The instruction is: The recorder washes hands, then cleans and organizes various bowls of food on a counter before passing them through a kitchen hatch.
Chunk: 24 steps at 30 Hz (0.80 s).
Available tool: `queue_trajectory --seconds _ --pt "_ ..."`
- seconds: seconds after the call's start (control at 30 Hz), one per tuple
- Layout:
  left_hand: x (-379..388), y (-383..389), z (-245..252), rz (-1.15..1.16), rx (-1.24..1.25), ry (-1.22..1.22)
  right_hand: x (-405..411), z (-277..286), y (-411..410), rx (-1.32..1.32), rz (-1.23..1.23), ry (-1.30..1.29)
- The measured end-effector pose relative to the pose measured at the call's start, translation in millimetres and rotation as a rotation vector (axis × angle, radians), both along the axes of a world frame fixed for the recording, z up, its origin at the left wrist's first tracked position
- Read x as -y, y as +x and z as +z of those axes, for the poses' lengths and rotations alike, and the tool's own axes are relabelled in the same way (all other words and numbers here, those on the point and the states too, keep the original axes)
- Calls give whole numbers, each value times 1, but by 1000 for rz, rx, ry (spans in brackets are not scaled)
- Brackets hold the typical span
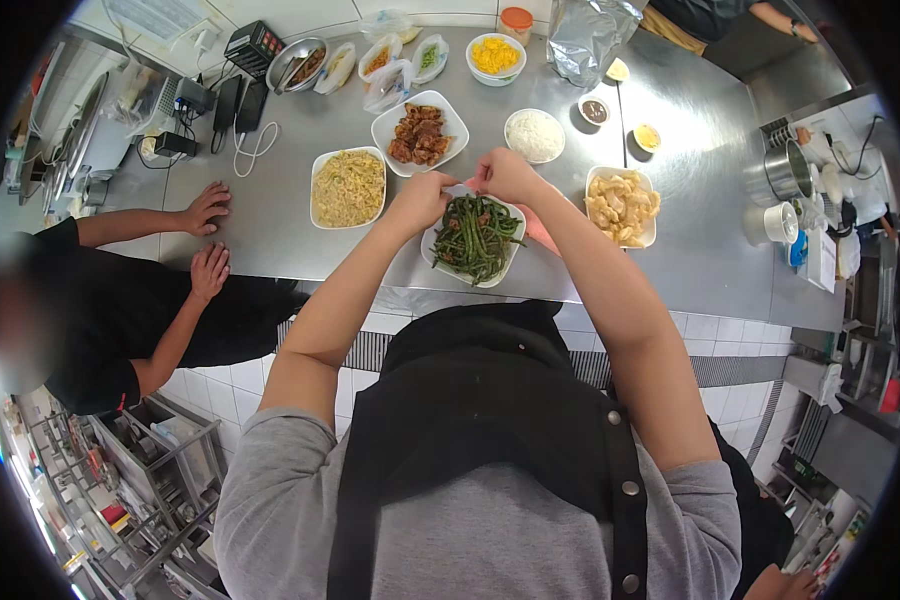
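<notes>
A white square bowl (427,244) stands near the table's front edge, full of green beans (474,240) with small brown bits on top. At its far left rim, my left hand (422,199) pinches the edge with thumb and fingertips. My right hand (505,174) is closed on a pink cloth (538,229) at the far rim. Part of that cloth lies on the table to the bowl's right, beneath my right forearm. My fingers hide the far rim.
Fried rice (348,187), browned meat pieces (420,135), white rice (535,136) and pale fried pieces (622,206) surround the bowl in their own dishes. Sauce cups (593,110) and a foil-covered item (589,41) stand behind. Another person's hands (208,210) rest on the table at left.
</notes>
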<state>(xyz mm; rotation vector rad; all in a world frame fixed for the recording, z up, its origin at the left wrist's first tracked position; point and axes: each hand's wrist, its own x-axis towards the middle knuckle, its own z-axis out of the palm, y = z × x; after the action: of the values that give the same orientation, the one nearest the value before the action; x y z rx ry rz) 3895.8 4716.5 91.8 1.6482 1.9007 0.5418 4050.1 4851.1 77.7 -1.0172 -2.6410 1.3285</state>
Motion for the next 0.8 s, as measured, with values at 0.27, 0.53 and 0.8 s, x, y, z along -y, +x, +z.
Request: queue_trajectory --seconds 0.27,0.53,0.8 --pt "13 9 3 78 23 77 3 1 15 38 124 194" --pt "31 8 -10 195 32 114 18 7 62 54 -129 149" --pt "51 14 -7 348 153 166 54 -21 83 -193 -487 19"
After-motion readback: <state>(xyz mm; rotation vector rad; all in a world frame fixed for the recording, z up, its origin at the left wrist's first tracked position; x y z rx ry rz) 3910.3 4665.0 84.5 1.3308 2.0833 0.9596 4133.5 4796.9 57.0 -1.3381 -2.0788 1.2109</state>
